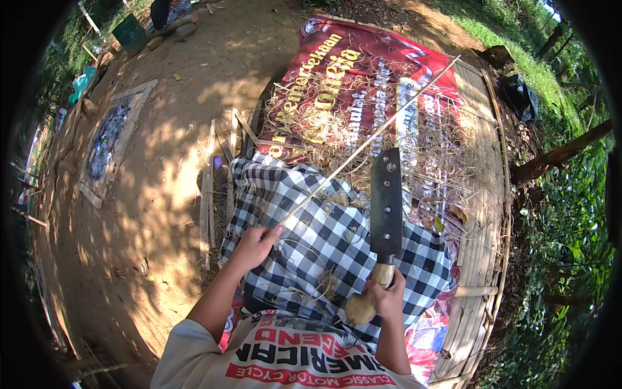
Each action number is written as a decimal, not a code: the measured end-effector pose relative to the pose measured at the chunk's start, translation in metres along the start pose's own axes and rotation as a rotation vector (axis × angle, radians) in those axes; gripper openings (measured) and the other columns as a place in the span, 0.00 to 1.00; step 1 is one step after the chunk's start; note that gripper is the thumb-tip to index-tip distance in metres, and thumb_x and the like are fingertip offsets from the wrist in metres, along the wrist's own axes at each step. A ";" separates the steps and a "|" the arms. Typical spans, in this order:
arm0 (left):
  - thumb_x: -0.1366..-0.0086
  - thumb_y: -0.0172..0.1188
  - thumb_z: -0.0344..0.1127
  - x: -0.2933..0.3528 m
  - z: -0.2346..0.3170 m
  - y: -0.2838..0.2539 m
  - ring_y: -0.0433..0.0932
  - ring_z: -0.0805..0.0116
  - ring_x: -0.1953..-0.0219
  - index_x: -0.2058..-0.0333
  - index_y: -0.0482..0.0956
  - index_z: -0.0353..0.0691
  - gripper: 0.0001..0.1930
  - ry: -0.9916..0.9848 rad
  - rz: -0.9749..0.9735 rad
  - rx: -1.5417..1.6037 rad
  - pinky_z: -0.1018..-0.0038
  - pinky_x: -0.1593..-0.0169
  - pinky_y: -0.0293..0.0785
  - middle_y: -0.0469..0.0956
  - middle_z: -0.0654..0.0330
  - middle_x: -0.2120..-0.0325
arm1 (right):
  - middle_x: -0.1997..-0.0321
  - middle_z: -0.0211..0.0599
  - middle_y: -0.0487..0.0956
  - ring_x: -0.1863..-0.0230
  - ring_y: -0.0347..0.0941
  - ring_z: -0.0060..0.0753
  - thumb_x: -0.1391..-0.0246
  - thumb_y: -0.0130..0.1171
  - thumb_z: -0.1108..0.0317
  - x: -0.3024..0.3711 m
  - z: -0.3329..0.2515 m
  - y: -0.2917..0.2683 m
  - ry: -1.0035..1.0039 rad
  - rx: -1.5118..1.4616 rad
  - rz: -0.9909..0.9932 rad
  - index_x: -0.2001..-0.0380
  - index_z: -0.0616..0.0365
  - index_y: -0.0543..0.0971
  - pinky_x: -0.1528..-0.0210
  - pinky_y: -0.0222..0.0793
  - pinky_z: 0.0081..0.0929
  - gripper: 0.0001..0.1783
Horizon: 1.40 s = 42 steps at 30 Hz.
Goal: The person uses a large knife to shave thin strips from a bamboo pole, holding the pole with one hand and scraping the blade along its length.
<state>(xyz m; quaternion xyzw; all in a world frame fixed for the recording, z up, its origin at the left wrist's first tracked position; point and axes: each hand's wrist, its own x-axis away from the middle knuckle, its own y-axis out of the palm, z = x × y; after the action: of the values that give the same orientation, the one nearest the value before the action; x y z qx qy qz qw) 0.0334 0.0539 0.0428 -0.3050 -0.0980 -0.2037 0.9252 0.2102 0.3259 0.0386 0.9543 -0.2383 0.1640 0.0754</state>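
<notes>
My left hand (256, 246) pinches the near end of a long thin bamboo strip (350, 159), which slants away to the far right over the banner. In my right hand (389, 295) is a cleaver (387, 207), gripped by its wooden handle. Its broad dark blade has several holes and points away from me, beside the strip; whether they touch I cannot tell. A black-and-white checkered cloth (304, 243) covers my lap beneath both hands, with some curly shavings on it.
Ahead lies a red printed banner (295, 97) strewn with curled shavings (324, 123), on a bamboo slat platform (483, 227). Split bamboo pieces (208, 194) are at its left. Farther left are bare dirt ground (168, 188), a framed ash pit (110, 139) and a green bin (131, 34). Plants border the right.
</notes>
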 end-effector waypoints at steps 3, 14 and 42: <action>0.31 0.50 0.55 0.010 -0.012 0.002 0.61 0.76 0.79 0.78 0.74 0.33 0.29 -0.168 -0.217 0.073 0.72 0.73 0.61 0.63 0.67 0.87 | 0.64 0.37 0.76 0.69 0.75 0.26 0.59 0.59 0.81 0.001 0.001 0.006 -0.047 0.032 -0.040 0.59 0.64 0.69 0.67 0.72 0.24 0.20; 0.29 0.47 0.53 0.007 -0.040 0.006 0.60 0.78 0.83 0.80 0.72 0.39 0.26 -0.416 -0.378 0.350 0.77 0.77 0.57 0.64 0.72 0.86 | 0.58 0.57 0.78 0.59 0.79 0.51 0.50 0.68 0.65 -0.011 -0.009 0.028 -0.359 0.466 -0.283 0.41 0.61 0.62 0.58 0.73 0.35 0.37; 0.29 0.49 0.44 0.035 -0.041 0.024 0.73 0.39 0.79 0.76 0.74 0.33 0.21 0.012 0.046 -0.214 0.54 0.75 0.67 0.72 0.43 0.85 | 0.67 0.45 0.79 0.74 0.77 0.52 0.45 0.58 0.47 -0.120 -0.054 0.035 -0.629 1.200 -0.475 0.47 0.55 0.69 0.74 0.74 0.40 0.29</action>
<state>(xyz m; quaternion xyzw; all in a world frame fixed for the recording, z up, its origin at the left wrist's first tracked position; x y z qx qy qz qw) 0.0778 0.0353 0.0090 -0.4031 -0.0630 -0.1937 0.8922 0.0784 0.3589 0.0492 0.8593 0.0967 -0.0370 -0.5009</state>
